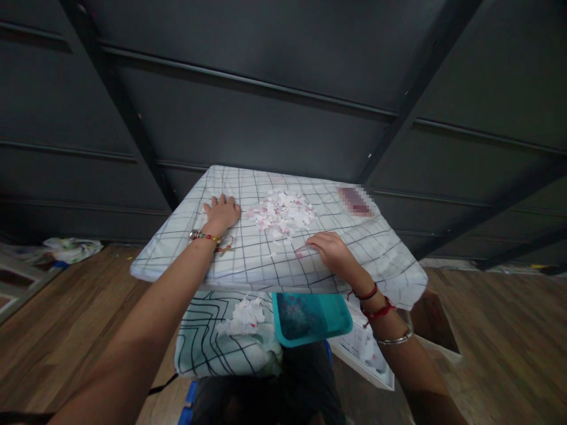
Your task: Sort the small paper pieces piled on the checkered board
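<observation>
My left hand (pixel 222 213) lies flat on the checked cloth (pixel 225 260) over the table, fingers spread, holding nothing. To its right spreads a loose pile of small white paper slips (pixel 286 213), many with pink or red marks. My right hand (pixel 333 251) is at the front right of the pile, fingers bent and pressed together. At its fingertips is a pink-marked paper slip (pixel 303 254), partly covered by the hand. A few single slips lie between the pile and the table's front edge.
Below the table edge, a teal plastic tray (pixel 290 341) with dark contents sits near my lap. Left of it, more paper scraps (pixel 245 316) rest on a folded patterned cloth (pixel 212 348). A white box (pixel 367 375) stands lower right. Dark panels (pixel 266 130) rise behind the table.
</observation>
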The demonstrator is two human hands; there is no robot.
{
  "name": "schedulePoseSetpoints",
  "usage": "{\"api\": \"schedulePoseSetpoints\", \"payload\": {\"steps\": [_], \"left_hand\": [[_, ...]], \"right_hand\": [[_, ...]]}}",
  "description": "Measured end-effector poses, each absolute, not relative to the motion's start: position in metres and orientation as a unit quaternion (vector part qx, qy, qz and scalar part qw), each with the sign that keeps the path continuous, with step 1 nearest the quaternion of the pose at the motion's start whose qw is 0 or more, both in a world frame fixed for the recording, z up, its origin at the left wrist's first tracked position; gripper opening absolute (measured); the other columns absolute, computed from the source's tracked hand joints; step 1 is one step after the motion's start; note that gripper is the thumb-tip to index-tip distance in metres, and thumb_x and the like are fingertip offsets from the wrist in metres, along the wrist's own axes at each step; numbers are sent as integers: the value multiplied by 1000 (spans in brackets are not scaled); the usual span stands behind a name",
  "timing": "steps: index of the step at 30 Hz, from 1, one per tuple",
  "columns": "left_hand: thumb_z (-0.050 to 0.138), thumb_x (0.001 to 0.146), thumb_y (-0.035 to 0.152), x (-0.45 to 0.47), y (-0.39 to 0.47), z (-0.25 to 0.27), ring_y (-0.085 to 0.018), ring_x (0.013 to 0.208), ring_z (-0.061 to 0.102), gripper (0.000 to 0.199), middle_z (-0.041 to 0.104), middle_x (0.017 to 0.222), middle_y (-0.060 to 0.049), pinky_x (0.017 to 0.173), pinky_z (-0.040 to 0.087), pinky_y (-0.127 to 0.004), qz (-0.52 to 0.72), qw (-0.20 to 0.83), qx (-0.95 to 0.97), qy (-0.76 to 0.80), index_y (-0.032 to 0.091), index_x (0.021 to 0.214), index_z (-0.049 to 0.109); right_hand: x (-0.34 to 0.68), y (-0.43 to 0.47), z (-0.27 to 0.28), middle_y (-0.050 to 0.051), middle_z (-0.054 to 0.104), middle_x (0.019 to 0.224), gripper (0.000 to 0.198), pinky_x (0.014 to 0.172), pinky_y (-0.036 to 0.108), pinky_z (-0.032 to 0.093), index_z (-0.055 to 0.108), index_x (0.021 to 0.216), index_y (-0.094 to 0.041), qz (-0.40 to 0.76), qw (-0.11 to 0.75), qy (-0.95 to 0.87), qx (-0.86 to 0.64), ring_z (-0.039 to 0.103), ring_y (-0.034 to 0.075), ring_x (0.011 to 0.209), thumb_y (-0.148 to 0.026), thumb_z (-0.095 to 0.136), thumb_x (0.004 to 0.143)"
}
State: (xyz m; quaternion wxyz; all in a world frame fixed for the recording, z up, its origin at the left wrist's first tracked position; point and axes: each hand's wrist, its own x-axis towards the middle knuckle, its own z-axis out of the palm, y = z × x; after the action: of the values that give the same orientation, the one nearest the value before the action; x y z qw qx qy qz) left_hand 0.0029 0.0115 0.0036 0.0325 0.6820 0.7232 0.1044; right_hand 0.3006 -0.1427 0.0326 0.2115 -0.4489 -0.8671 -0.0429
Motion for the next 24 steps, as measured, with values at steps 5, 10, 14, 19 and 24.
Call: {"api": "schedulePoseSetpoints", "payload": {"steps": [5, 10, 14, 19, 24], "left_hand": [[18, 89, 41, 3, 11, 4, -35, 137, 19, 59, 24, 151, -13, 104, 20, -60, 100, 31, 684, 722, 17, 139, 36], [17, 89, 42, 3, 13, 3, -36, 137, 19, 59, 25, 151, -13, 104, 19, -61, 102, 33, 682, 723, 17, 139, 36], [17, 89, 41, 2, 12, 3, -37, 136, 19, 59, 25, 150, -13, 104, 18, -62, 104, 32, 687, 719, 17, 138, 38], [17, 89, 41, 3, 9, 6, -36, 137, 19, 59, 24, 151, -13, 104, 18, -61, 99, 35, 685, 721, 17, 139, 37], [17, 89, 41, 3, 11, 5, -36, 137, 18, 60, 23, 151, -13, 105, 18, -61, 98, 39, 683, 722, 16, 141, 35]], "right_hand": [[299, -138, 32, 5, 67, 89, 21, 78, 29, 39, 64, 93, -17, -38, 213, -855, -471, 58, 17, 86, -11, 44, 90], [299, -145, 28, 5, 66, 87, 20, 81, 29, 38, 63, 91, -17, -37, 207, -874, -438, 58, 16, 85, -12, 44, 90], [299, -158, 29, 4, 66, 86, 20, 82, 30, 37, 63, 90, -17, -32, 202, -878, -432, 56, 16, 83, -10, 44, 89], [298, -171, 36, 3, 66, 85, 19, 83, 31, 37, 62, 89, -17, -3, 174, -880, -443, 57, 16, 83, -7, 45, 88], [299, -187, 44, 2, 65, 82, 22, 81, 31, 38, 63, 87, -17, 21, 158, -876, -456, 56, 16, 79, -3, 46, 86]]}}
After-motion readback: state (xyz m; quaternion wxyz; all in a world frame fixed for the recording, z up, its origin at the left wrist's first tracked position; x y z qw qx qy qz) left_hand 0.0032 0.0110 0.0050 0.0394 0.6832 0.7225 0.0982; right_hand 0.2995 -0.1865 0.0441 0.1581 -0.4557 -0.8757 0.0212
